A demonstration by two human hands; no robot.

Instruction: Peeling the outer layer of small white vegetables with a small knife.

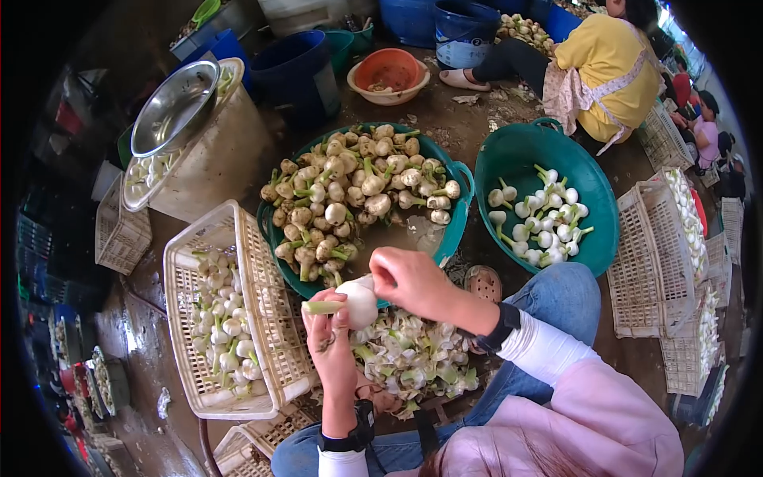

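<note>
A white garlic bulb (359, 304) with a short green stem is held up in front of me. My left hand (329, 325) grips it at the stem side, fingers curled around the base of the stalk. Pinched against the bulb's upper right side are the fingers of my right hand (411, 280), with what looks like a thin piece of skin between them. Beyond my hands, a green tub (462, 206) holds many soil-stained garlic bulbs (334, 173). Beneath my hands lies a heap of peeled garlic skins (426, 358).
A white plastic crate (256, 304) of clean garlic stands at left. At right is another green tub (506, 155) with peeled bulbs; stacked crates (650, 256) stand beyond it. A person in yellow (608, 71) sits at the upper right. A steel basin (176, 110) rests on a pale barrel.
</note>
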